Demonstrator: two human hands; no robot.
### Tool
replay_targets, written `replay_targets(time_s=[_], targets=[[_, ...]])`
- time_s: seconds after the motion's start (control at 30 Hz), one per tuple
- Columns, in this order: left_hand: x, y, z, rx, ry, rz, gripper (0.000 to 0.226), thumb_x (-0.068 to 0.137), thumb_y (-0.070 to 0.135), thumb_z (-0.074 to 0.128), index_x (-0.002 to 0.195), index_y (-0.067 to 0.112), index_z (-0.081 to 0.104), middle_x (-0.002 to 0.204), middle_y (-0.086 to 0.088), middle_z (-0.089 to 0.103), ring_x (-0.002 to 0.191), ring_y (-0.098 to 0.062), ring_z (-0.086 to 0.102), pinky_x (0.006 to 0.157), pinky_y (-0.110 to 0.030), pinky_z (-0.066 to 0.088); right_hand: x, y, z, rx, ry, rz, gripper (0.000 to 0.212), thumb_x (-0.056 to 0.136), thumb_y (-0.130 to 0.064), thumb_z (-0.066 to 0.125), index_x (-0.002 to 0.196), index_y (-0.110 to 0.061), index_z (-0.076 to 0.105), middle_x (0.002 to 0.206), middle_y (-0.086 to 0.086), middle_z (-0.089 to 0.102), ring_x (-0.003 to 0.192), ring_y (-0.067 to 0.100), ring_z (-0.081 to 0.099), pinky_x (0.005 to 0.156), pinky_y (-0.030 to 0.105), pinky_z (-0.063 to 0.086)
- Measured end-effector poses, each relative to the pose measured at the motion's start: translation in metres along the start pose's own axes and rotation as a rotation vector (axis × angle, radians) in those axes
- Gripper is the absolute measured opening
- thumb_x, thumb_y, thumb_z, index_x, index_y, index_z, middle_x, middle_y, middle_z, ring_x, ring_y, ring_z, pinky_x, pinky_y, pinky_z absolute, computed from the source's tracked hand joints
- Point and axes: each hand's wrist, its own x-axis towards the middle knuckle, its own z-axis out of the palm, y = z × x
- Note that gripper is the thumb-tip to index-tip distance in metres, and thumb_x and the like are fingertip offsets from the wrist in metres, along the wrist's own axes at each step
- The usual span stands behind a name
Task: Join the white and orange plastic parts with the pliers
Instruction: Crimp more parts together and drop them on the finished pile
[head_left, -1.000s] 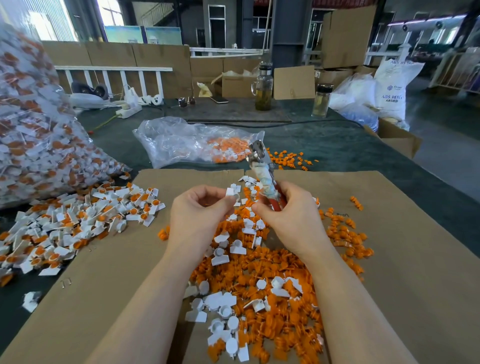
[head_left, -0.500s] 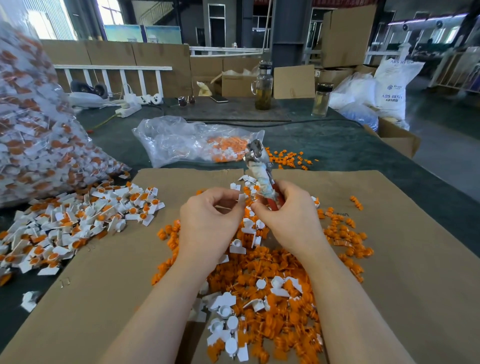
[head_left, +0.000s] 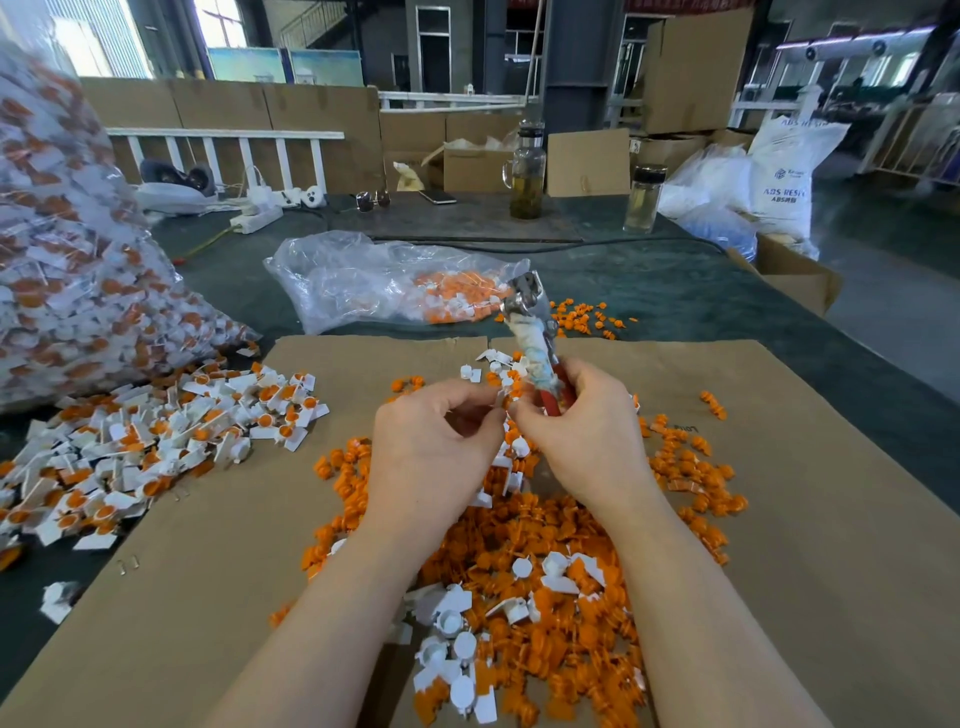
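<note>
My right hand (head_left: 587, 431) grips the pliers (head_left: 530, 332) by their red handles; the taped shaft and metal jaws stick up and away from me. My left hand (head_left: 431, 447) has its fingers curled, fingertips meeting those of the right hand over a small white part that is mostly hidden between them. Below both hands lies a heap of loose orange parts (head_left: 519, 545) mixed with white parts (head_left: 452, 618) on a cardboard sheet (head_left: 234, 545).
A pile of joined white-and-orange pieces (head_left: 156, 447) lies at the left. A big clear bag of them (head_left: 67, 260) stands behind it. A flatter plastic bag with orange parts (head_left: 374, 280) lies beyond the cardboard. Bottles (head_left: 527, 171), boxes and sacks stand at the back.
My left hand has moved right and closed in on my right hand until the fingertips meet. The pliers stay upright, nearly unmoved.
</note>
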Motion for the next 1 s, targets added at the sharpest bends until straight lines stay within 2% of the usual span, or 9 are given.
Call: replay_targets(time_s=[0.13, 0.23, 0.37, 0.47, 0.53, 0.67, 0.73, 0.83, 1.0], targets=[[0.0005, -0.0002, -0.0005, 0.015, -0.019, 0.030, 0.016, 0.082, 0.014, 0.077, 0.086, 0.030, 0.078, 0.064, 0.034, 0.060, 0.071, 0.013, 0.062, 0.060, 0.001, 0.041, -0.0002, -0.0006, -0.0014, -0.024, -0.023, 0.001, 0.021, 0.080, -0.019, 0.071, 0.087, -0.034, 0.058, 0.075, -0.014, 0.064, 0.072, 0.002, 0.061, 0.060, 0.021, 0.049], [0.0010, -0.0019, -0.0017, 0.033, -0.037, 0.046, 0.018, 0.082, 0.013, 0.077, 0.086, 0.030, 0.079, 0.064, 0.036, 0.059, 0.073, 0.013, 0.062, 0.063, 0.000, 0.042, 0.0006, 0.0003, -0.0021, -0.022, -0.047, 0.005, 0.017, 0.080, -0.019, 0.071, 0.090, -0.028, 0.062, 0.075, -0.013, 0.064, 0.071, 0.003, 0.061, 0.060, 0.022, 0.048], [0.0015, -0.0035, -0.0032, 0.084, -0.055, 0.085, 0.018, 0.081, 0.013, 0.076, 0.088, 0.030, 0.079, 0.073, 0.027, 0.066, 0.077, 0.007, 0.064, 0.069, -0.008, 0.050, 0.0007, 0.0018, -0.0026, -0.008, -0.067, 0.006, 0.015, 0.080, -0.017, 0.071, 0.093, -0.021, 0.065, 0.074, -0.011, 0.063, 0.068, 0.003, 0.059, 0.057, 0.020, 0.042], [0.0015, -0.0037, -0.0035, 0.126, -0.079, 0.137, 0.018, 0.081, 0.013, 0.075, 0.090, 0.029, 0.079, 0.079, 0.021, 0.071, 0.077, 0.003, 0.065, 0.073, -0.017, 0.055, 0.0012, 0.0024, -0.0030, -0.004, -0.066, 0.005, 0.013, 0.080, -0.016, 0.071, 0.090, -0.021, 0.064, 0.071, -0.013, 0.061, 0.063, 0.001, 0.056, 0.056, 0.016, 0.038], [0.0014, -0.0037, -0.0027, 0.139, -0.067, 0.135, 0.018, 0.081, 0.014, 0.075, 0.090, 0.029, 0.079, 0.077, 0.023, 0.069, 0.077, 0.005, 0.065, 0.073, -0.014, 0.053, 0.0015, 0.0022, -0.0022, 0.008, -0.058, 0.012, 0.014, 0.080, -0.016, 0.072, 0.090, -0.022, 0.063, 0.072, -0.013, 0.061, 0.064, 0.000, 0.056, 0.056, 0.016, 0.038], [0.0006, -0.0038, 0.0000, 0.048, -0.006, 0.008, 0.017, 0.082, 0.018, 0.076, 0.085, 0.035, 0.077, 0.063, 0.030, 0.063, 0.073, 0.011, 0.062, 0.065, -0.002, 0.045, 0.0009, -0.0005, -0.0007, 0.026, -0.040, 0.020, 0.020, 0.080, -0.024, 0.075, 0.092, -0.029, 0.060, 0.080, -0.015, 0.064, 0.075, -0.001, 0.061, 0.062, 0.017, 0.046], [0.0012, -0.0047, 0.0014, -0.076, 0.014, -0.108, 0.015, 0.083, 0.021, 0.077, 0.081, 0.036, 0.075, 0.067, 0.022, 0.069, 0.071, 0.005, 0.066, 0.064, -0.009, 0.050, 0.0008, -0.0023, -0.0010, 0.091, -0.048, 0.030, 0.020, 0.081, -0.023, 0.076, 0.092, -0.030, 0.061, 0.082, -0.015, 0.066, 0.078, -0.003, 0.063, 0.062, 0.011, 0.047], [0.0024, -0.0050, 0.0018, -0.259, 0.018, -0.240, 0.007, 0.084, 0.022, 0.078, 0.090, 0.024, 0.078, 0.075, 0.008, 0.075, 0.074, -0.007, 0.072, 0.074, -0.028, 0.060, 0.0008, -0.0039, -0.0023, 0.209, -0.075, 0.053, 0.019, 0.082, -0.017, 0.076, 0.091, -0.028, 0.063, 0.080, -0.013, 0.067, 0.077, -0.006, 0.063, 0.062, 0.007, 0.047], [0.0024, -0.0034, 0.0005, -0.404, 0.015, -0.308, 0.011, 0.082, 0.010, 0.078, 0.092, 0.016, 0.076, 0.078, -0.002, 0.076, 0.077, -0.017, 0.075, 0.079, -0.037, 0.061, 0.0006, -0.0052, -0.0036, 0.271, -0.081, 0.050, 0.017, 0.083, -0.014, 0.075, 0.091, -0.024, 0.064, 0.079, -0.012, 0.066, 0.075, -0.006, 0.063, 0.063, 0.009, 0.046]])
